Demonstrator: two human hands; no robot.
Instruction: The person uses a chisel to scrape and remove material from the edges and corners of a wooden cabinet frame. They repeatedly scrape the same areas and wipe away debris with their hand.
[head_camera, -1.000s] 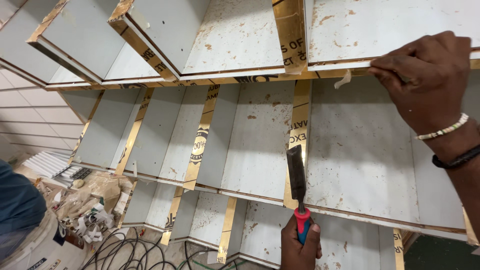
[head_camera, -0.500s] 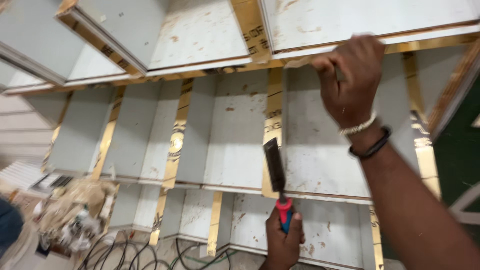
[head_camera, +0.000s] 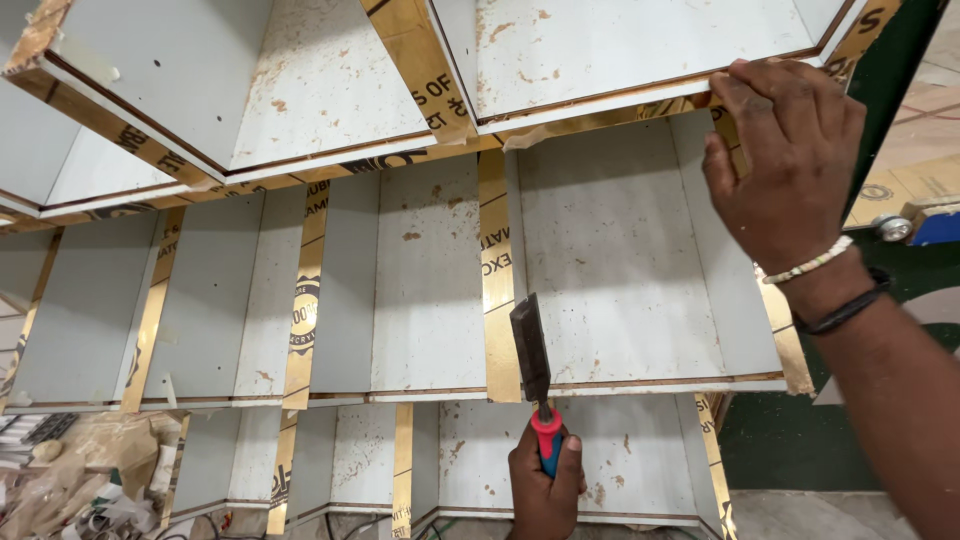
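Lower centre, the left hand (head_camera: 545, 490) wraps its fingers tight around the red-and-blue-handled chisel (head_camera: 532, 375), blade up beside the taped panel edge (head_camera: 497, 290). Upper right, the right hand (head_camera: 790, 165) presses its fingers together on the white shelf panel (head_camera: 640, 60). Keeping the blade flat should avoid gouging.

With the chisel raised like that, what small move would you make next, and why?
Probably bring the chisel blade up to the loose tape flap on the shelf edge. The left hand holds it below the flap, while the right hand steadies the upper panel.
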